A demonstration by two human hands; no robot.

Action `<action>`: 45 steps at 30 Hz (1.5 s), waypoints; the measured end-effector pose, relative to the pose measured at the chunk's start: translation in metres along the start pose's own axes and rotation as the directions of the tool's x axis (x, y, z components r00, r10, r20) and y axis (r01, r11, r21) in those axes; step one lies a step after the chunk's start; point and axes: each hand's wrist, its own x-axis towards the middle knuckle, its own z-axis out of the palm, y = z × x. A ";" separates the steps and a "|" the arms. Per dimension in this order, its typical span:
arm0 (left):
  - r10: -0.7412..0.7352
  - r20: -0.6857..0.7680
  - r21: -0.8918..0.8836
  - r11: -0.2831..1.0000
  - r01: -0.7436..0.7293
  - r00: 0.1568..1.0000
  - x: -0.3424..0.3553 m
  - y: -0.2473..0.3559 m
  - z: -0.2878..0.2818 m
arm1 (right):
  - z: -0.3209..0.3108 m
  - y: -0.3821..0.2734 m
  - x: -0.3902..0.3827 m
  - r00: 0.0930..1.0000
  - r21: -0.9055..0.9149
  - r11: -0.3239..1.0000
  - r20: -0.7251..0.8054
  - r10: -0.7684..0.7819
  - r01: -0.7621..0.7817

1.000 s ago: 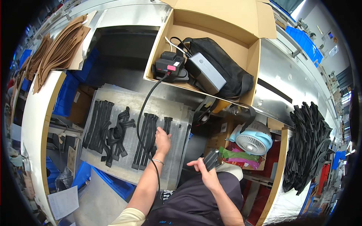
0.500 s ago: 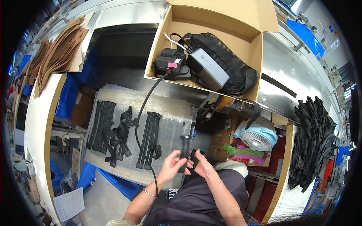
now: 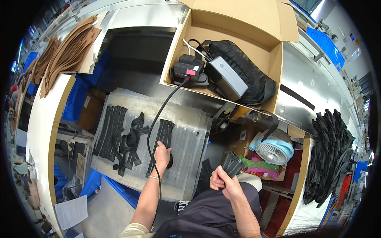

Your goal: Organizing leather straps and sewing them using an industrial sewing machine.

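Black strips (image 3: 169, 133) lay mid-frame under the left hand (image 3: 161, 154), whose grip was hard to tell. Right of centre, lower down, the right hand (image 3: 225, 183) clasped a dark bundle (image 3: 231, 164). The cable (image 3: 149, 137) crossing the left wrist risked snagging, dragging strips askew.

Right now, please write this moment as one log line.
left hand: at black strips | right hand: holding dark strip bundle | nearby: blue fan, open cardboard box

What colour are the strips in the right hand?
The strips in the right hand are black to dark grey, best seen in the head view.
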 end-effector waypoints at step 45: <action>-0.076 0.242 -0.345 0.925 0.159 0.967 0.026 -0.017 0.003 | -0.006 0.041 0.027 0.987 -0.062 0.995 -0.146 0.073 -0.083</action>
